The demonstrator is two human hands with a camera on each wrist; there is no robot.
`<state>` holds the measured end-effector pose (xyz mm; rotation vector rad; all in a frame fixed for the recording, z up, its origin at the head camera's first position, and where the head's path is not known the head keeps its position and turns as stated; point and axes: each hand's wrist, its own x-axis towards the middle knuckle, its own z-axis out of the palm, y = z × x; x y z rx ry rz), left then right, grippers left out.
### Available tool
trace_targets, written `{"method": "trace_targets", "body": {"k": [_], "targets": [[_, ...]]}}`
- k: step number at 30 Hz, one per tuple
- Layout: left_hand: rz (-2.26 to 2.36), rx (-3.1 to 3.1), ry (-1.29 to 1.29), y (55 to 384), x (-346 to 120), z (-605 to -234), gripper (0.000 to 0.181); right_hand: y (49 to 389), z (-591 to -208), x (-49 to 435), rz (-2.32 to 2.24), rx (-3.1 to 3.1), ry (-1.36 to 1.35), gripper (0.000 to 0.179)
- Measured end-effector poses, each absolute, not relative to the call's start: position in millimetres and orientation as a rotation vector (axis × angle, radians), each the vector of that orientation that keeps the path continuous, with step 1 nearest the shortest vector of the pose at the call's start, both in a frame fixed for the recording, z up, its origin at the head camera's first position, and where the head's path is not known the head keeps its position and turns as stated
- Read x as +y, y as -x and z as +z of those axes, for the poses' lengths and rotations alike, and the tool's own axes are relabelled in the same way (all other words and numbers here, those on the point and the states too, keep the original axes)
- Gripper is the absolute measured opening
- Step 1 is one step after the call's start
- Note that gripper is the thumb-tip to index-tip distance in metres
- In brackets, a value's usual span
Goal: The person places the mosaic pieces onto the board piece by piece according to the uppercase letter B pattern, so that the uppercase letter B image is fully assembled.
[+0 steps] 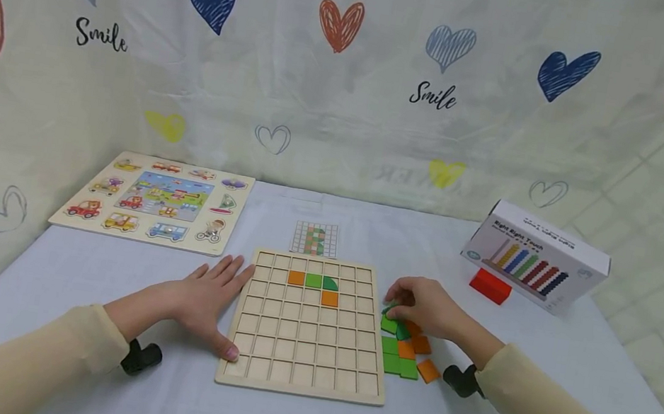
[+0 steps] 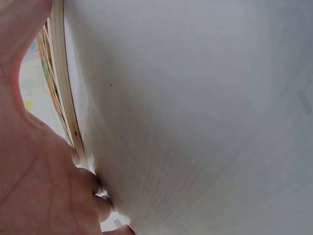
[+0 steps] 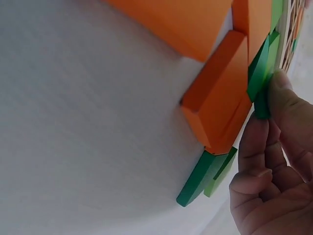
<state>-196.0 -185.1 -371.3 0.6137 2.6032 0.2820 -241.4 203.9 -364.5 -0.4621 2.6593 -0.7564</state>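
Board (image 1: 291, 352) is lying lower centre of frame. My left hand (image 1: 204, 306), fingers spread, is touching its left edge. Right of centre, loose tiles (image 1: 406, 348) are lying heaped; there my right hand (image 1: 425, 305) is pinching a dark green tile (image 3: 262, 105). Judging this the picking-up step; next move probably calling for lifting clear, squaring to the board.

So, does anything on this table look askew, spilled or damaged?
Nothing looks spilled or damaged. Only the loose tiles right of the grid board look untidy: some overlap, and the rightmost orange tile lies askew; the four tiles on the board sit straight.
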Motion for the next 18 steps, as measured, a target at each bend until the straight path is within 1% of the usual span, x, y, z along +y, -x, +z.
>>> {"method": "trace_targets", "body": {"k": [4,11,14,18], "targets": [[0.300,2.596,-0.618,197.6,-185.6,-371.9,0.144,240.3,-360.6,204.6,-0.776,2.687,0.441,0.010],[0.282,2.605,-0.601,204.5,-190.5,-386.4,0.156,235.2,-355.9,191.6,-0.943,2.685,0.449,0.008],[0.289,2.611,-0.600,205.0,-190.6,-387.7,0.156,230.2,-357.2,180.2,-1.018,2.626,0.459,0.010],[0.294,2.588,-0.602,201.8,-188.0,-379.0,0.151,224.8,-359.0,165.9,-1.063,2.589,0.498,0.015]]}}
